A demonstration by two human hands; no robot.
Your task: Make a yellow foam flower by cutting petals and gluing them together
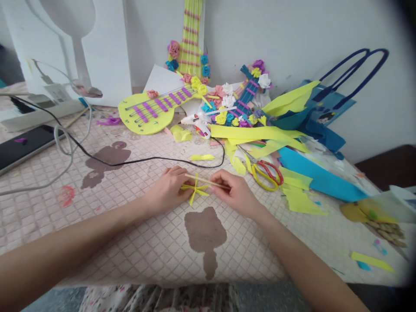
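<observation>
Low over the table, my right hand [235, 193] pinches a thin wooden stick [208, 181], which slants up to the left. The stick's far end reaches the fingers of my left hand [170, 190]. Between the hands is a small yellow paper flower [195, 189] with narrow pointed petals. My left fingers are closed on its left petal; the thumb and fingertips are partly hidden. The stick passes just above the flower's middle, and I cannot tell whether they touch. A loose yellow paper strip [202, 157] lies beyond the hands.
A white glue gun [199, 125] with a black cable [152, 159] lies behind. Scissors [268, 175] and yellow and blue paper [318, 175] are at right. Paper guitars [152, 112] with flowers stand at the back. A phone [27, 145] and power strip [39, 112] are left.
</observation>
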